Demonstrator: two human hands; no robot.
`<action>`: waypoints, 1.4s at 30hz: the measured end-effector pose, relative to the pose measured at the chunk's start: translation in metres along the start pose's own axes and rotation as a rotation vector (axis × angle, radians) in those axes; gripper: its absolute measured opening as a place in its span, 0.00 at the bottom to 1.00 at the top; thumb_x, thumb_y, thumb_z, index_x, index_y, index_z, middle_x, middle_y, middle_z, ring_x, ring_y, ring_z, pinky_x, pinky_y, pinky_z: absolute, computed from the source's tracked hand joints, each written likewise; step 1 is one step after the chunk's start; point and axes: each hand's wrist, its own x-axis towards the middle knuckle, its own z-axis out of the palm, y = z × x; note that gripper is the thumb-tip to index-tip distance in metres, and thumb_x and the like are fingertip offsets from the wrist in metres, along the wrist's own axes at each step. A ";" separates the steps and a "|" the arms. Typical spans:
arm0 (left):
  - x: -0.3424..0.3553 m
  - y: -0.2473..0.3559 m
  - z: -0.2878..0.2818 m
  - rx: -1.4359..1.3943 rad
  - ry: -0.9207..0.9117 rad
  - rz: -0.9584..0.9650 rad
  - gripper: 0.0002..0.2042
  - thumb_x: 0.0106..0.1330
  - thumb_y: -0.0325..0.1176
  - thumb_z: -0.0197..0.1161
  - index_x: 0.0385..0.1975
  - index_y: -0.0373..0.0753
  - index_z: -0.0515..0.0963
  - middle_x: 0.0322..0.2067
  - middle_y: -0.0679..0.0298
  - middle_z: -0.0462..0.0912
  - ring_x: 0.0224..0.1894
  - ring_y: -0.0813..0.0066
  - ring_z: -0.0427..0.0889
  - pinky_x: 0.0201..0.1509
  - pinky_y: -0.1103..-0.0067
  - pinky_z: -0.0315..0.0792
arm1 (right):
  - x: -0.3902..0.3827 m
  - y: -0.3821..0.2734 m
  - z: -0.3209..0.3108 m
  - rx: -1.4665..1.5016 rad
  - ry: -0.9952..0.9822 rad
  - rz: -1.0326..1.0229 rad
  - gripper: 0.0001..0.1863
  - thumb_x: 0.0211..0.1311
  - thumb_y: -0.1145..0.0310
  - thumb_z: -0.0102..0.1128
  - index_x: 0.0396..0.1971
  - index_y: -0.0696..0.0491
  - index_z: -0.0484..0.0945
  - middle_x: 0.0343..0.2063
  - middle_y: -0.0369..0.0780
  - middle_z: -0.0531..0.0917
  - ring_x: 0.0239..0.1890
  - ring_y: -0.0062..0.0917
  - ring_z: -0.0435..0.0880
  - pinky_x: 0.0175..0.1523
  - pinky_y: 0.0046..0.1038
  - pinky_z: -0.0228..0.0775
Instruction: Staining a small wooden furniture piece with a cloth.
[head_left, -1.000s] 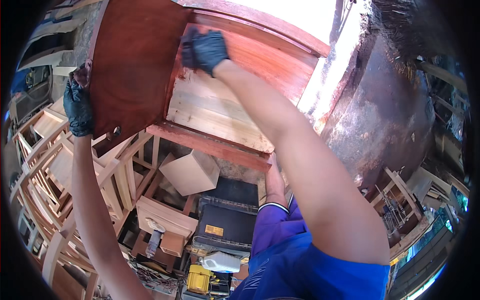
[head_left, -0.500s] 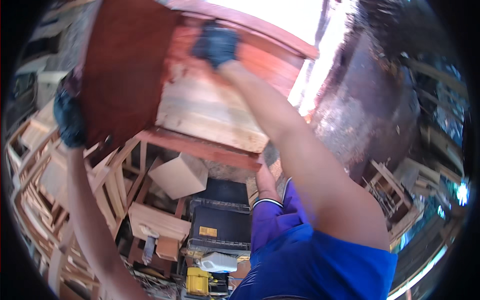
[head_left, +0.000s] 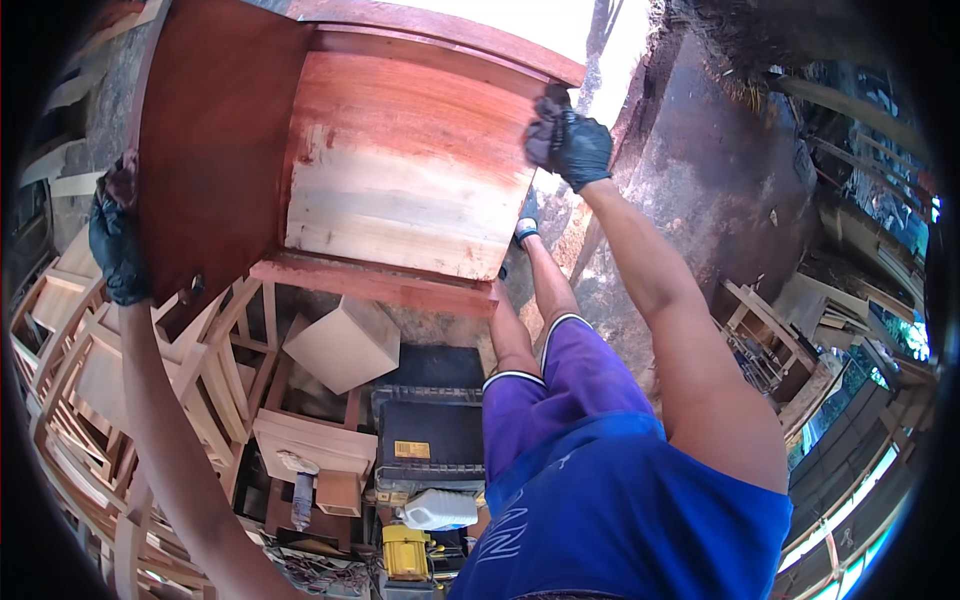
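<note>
A reddish-brown stained door panel point(head_left: 210, 130) stands at the left of a wooden cabinet. Its inner board point(head_left: 400, 160) has reddish stain over the upper part and pale bare wood below. My left hand point(head_left: 118, 240), in a dark glove, is closed at the door's outer edge with a stained crumpled cloth point(head_left: 122, 182) in it. My right hand point(head_left: 585, 145), also gloved, is closed on a dark crumpled cloth point(head_left: 545, 135) at the board's upper right end, just under the top rail point(head_left: 430, 30).
Stacked wooden chair frames point(head_left: 130, 380) fill the lower left. Below the cabinet are a plywood box point(head_left: 340, 345), black cases point(head_left: 425, 430), a white jug point(head_left: 440, 508) and a yellow item point(head_left: 405, 550). My legs point(head_left: 570, 370) show below. Timber scraps point(head_left: 780, 330) lie at right.
My right hand has swept with the cloth from the board's upper left to its upper right end. The cabinet appears further left in view, and more of my legs shows.
</note>
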 end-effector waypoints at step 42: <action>0.025 -0.064 -0.042 -0.739 0.232 -0.252 0.15 0.79 0.39 0.51 0.45 0.33 0.79 0.36 0.67 0.81 0.37 0.80 0.77 0.43 0.81 0.74 | 0.081 -0.387 -0.042 0.514 0.209 -0.591 0.14 0.56 0.61 0.57 0.37 0.55 0.77 0.27 0.51 0.81 0.22 0.46 0.79 0.30 0.50 0.65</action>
